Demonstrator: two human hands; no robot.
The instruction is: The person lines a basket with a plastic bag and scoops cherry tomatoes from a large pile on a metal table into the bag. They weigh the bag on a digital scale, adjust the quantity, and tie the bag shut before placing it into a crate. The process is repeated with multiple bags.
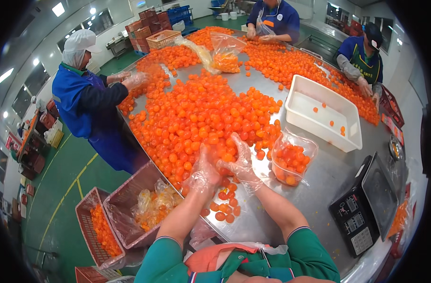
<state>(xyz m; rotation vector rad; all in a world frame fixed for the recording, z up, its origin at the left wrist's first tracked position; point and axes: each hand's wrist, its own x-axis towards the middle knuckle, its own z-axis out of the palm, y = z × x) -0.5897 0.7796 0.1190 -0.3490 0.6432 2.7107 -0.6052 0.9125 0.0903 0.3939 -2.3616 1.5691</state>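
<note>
A large heap of round, glossy orange egg yolks [201,113] covers the middle of a steel table [268,215]. My left hand [205,169], in a clear plastic glove, touches the near edge of the heap. Close on its right is my right hand [242,162], gloved the same way, with its fingers spread at the orange balls. Between the palms lie some of them; whether either hand grips any is unclear. Several loose, flatter ones [227,207] lie below my hands. An opened clear plastic bag [293,159] of orange balls stands right of my right hand.
A white plastic tub [323,113] holding several balls lies at the right, with a black digital scale [367,205] nearer me. Crates [130,212] stand below the left edge. A filled clear bag [228,53] lies farther back. Co-workers [91,95] stand at the left, back and right.
</note>
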